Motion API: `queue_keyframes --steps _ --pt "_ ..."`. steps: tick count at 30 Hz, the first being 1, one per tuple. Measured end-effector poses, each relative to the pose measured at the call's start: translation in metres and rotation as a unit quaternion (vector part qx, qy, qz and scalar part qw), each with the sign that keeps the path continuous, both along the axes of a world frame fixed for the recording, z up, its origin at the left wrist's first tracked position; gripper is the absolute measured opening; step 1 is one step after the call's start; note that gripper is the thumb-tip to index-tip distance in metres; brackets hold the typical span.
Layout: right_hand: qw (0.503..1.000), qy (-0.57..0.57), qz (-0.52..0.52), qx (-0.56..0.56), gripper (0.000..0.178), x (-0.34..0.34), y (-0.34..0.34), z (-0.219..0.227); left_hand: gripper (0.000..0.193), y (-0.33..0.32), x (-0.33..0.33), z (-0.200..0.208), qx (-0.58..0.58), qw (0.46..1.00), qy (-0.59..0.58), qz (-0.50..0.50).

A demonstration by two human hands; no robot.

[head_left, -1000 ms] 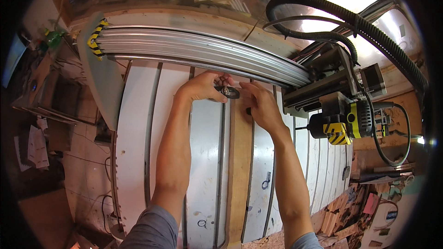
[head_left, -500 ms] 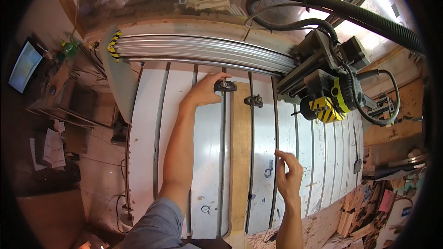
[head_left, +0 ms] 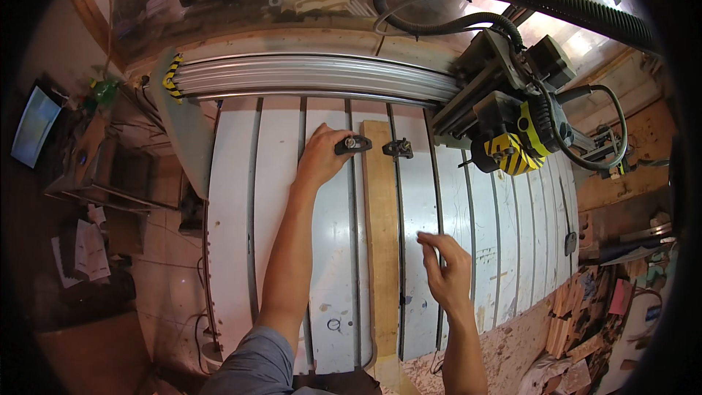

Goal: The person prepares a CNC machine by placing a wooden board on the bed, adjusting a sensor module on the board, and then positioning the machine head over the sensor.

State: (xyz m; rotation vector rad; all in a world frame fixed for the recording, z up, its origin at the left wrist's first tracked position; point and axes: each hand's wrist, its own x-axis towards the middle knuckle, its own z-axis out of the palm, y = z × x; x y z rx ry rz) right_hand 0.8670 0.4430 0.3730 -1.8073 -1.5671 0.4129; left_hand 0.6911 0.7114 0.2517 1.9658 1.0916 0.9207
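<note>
A long wooden board (head_left: 380, 249) lies lengthwise on the slotted white machine bed (head_left: 281, 197). At its far end, a black hold-down clamp (head_left: 353, 145) with a bolt stands against the board's left side. My left hand (head_left: 323, 155) is closed on that clamp's left end, thumb and fingers around it. A second black clamp (head_left: 398, 148) sits on the right side of the board, with no hand on it. My right hand (head_left: 446, 267) hovers over the bed to the right of the board, fingers bent, thumb apart from them, nothing visible between.
A metal gantry beam (head_left: 314, 77) crosses the far side of the bed. The spindle head (head_left: 512, 139), with yellow-black stripes, hangs at the right under a thick black hose (head_left: 534, 0). Wood scraps (head_left: 567, 314) are piled at lower right. A screen (head_left: 35, 126) stands far left.
The left clamp has been turned and now meets the board's edge. My left hand has shifted from spread around it to a grip on its end. My right hand has moved slightly left.
</note>
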Motion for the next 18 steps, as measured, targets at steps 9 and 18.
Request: queue_keyframes --steps 9,18 --pt "0.983 -0.124 0.137 0.024 0.032 -0.019 0.144 0.020 0.039 0.007 -0.007 -0.004 0.097 0.994 -0.013 -0.038" --pt "0.903 -0.287 0.312 0.065 0.028 -0.024 0.221 -0.010 0.027 0.013 -0.008 -0.013 0.097 0.995 -0.022 -0.011"
